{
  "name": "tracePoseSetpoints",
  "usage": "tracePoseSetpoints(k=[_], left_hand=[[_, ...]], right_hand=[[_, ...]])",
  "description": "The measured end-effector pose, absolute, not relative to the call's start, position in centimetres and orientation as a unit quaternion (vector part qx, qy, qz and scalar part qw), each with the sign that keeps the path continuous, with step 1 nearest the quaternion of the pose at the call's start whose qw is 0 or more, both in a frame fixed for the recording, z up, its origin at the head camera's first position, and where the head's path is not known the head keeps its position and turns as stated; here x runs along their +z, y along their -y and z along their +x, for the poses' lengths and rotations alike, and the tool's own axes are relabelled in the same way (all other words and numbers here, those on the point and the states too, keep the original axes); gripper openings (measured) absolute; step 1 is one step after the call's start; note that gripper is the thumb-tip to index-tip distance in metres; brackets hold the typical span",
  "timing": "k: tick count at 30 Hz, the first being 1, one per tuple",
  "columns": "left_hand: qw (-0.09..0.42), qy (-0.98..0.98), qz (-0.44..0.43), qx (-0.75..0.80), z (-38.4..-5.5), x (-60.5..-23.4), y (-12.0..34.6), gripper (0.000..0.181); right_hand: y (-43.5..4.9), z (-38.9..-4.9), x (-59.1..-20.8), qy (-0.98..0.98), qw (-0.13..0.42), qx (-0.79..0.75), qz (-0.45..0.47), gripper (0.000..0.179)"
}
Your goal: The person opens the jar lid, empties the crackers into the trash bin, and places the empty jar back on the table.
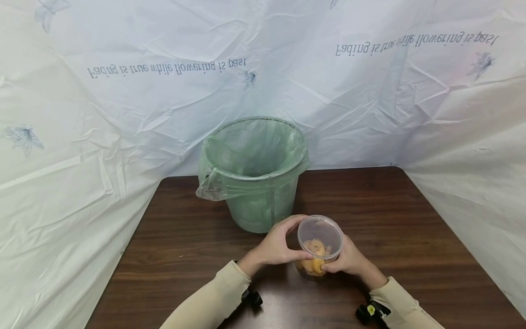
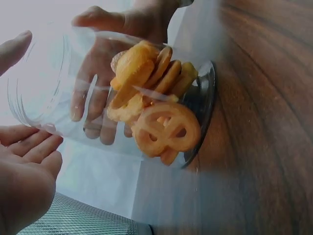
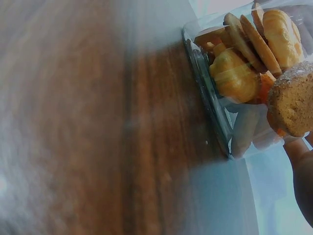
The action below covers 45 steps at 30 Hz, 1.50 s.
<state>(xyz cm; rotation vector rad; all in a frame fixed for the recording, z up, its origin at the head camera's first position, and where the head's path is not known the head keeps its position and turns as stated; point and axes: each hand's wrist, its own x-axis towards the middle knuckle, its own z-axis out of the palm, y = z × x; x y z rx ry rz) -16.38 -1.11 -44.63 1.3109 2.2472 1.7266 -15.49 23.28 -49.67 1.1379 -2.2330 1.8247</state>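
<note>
Both hands are around a clear plastic jar (image 2: 88, 132) near the front of the table. Its round, see-through top (image 1: 320, 230) faces up. My left hand (image 1: 273, 244) grips the jar near the top rim, thumb on the near side and fingers round the far side. My right hand (image 1: 349, 258) holds the jar's body from the right. Inside, in the lower part, lie several cookies, among them a pretzel-shaped cookie (image 2: 167, 129) and a round speckled cookie (image 3: 293, 100). Whether the jar's base touches the table is hard to tell.
Behind the jar, on the dark wooden table (image 1: 164, 256), stands a mesh waste bin (image 1: 263, 212) lined with a thin green bag (image 1: 246, 176). White printed sheeting (image 1: 164, 105) hangs at the back and both sides. Each wrist carries a small black camera.
</note>
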Motion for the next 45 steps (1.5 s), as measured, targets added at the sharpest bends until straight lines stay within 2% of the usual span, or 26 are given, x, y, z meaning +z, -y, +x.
tracePoseSetpoints(k=[19,27,36,45], left_hand=[[-0.057,-0.773,0.313,0.549,-13.7,-44.5,0.0,0.080],[-0.070,-0.776,0.298,0.551,-13.2,-44.6,-0.3,0.079],[-0.115,-0.784,0.293,0.535,-12.8,-43.7,-0.7,0.083],[-0.141,-0.791,0.299,0.515,-12.9,-43.7,-0.8,0.086]], right_hand=[[-23.5,-15.5,-49.6,0.728,0.034,0.573,0.374,0.098],[-23.5,-15.6,-49.6,0.721,0.033,0.577,0.382,0.099],[-23.4,-15.6,-49.9,0.716,0.036,0.581,0.385,0.088],[-23.4,-15.6,-50.1,0.708,0.025,0.591,0.386,0.088]])
